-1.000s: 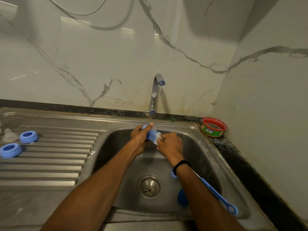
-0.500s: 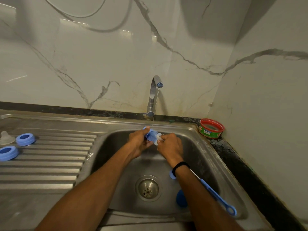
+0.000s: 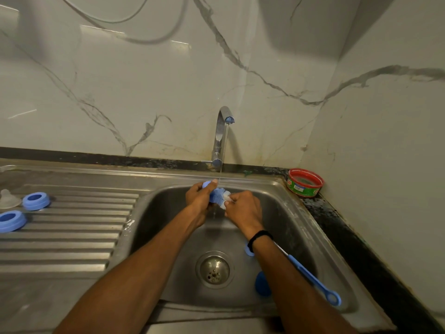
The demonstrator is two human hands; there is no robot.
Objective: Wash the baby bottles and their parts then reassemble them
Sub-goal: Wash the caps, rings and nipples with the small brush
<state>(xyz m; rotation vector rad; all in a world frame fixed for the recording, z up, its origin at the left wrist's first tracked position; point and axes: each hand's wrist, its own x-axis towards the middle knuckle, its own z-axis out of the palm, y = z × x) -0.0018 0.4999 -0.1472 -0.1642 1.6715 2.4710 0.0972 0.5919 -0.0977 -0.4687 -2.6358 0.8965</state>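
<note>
Head view: the left hand (image 3: 198,201) curls its fingers round a small blue bottle part (image 3: 212,190), thumb pressed on top. The right hand (image 3: 243,208) pinches a whitish piece (image 3: 226,196) at that part's right end. Whether the piece is soft silicone or bristle I cannot tell.

Both hands meet just under the thin water stream (image 3: 224,150) falling from the chrome tap (image 3: 220,131) behind the fingers. The part looks like light, rigid moulded plastic. Wet, it is probably slippery, so a wrap round its outer wall should hold better than a fingertip grip. The whitish piece seems pliable, and it is best pinched near its base, where it would deform least.

Below the fingers is the brushed-steel sink (image 3: 284,213) with a round perforated drain (image 3: 213,270). Near the right wrist, below its black wristband (image 3: 260,237), a long blue-handled bottle brush (image 3: 310,276) lies in the basin beside a rounded blue piece (image 3: 262,283).

Well left of the fingers, the ribbed draining board (image 3: 72,227) carries two blue rings (image 3: 36,201) and a clear teat (image 3: 8,198). They are glossy, thin-walled and light. Right of the fingers, a red tub (image 3: 304,183) stands on the dark counter.
</note>
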